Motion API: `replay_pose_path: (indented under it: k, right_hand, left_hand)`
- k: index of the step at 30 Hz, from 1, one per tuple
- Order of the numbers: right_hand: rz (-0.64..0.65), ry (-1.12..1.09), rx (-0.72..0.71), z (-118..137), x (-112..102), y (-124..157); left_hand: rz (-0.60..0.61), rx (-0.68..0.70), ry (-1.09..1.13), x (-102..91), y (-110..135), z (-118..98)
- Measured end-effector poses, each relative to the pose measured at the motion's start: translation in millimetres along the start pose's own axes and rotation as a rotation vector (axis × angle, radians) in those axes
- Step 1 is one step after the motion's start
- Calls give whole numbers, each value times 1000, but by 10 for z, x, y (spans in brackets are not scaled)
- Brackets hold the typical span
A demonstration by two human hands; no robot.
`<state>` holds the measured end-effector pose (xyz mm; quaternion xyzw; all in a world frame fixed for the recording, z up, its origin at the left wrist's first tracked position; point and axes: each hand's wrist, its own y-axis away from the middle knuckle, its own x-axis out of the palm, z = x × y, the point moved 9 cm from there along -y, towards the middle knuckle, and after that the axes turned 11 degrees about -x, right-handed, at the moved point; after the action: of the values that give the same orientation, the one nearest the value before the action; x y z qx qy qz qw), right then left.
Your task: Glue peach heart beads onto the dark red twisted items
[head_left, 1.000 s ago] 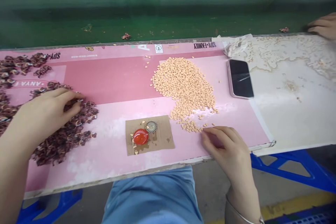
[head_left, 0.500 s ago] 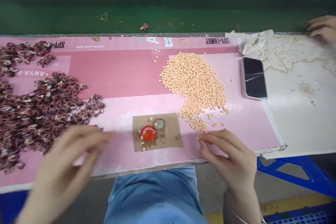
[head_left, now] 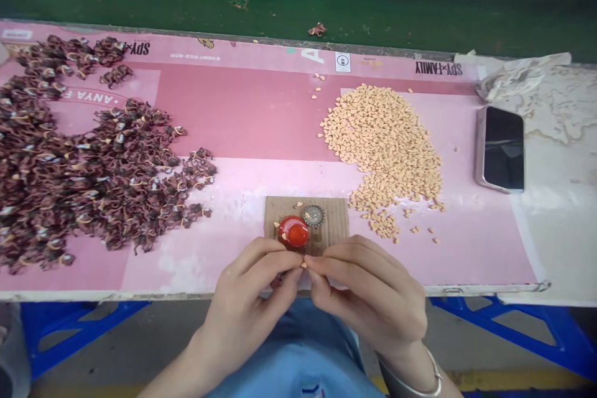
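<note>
Red blob (head_left: 293,231) on cardboard (head_left: 336,224) sits just beyond fingers (head_left: 280,259).

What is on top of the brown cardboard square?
A shiny red dome, a ridged metal bottle cap beside it and a few tan bits. The near edge of the cardboard is covered by the left hand and right hand.

Head camera looks down (close in) onto the pink mat (head_left: 242,124).

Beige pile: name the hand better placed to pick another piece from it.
Right, probably. The right hand sits nearer the beige pile, stray pieces just beyond its fingers; the left hand would have to cross the red cap.
</note>
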<state>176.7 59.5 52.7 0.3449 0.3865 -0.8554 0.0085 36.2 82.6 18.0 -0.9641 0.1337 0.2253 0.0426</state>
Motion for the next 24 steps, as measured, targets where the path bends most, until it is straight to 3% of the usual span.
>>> replay_pose_path:
  k: [9, 19, 24]
  right_hand:
    - [107, 154, -36, -160, 53, -16]
    - [285, 245, -158, -48, 127, -103]
    - [292, 258, -180, -22, 120, -110]
  left_hand:
    - [-41, -111, -46, -224, 106, 256]
    - [-94, -46, -35, -348, 135, 319]
    - [-189, -113, -11, -394, 156, 395]
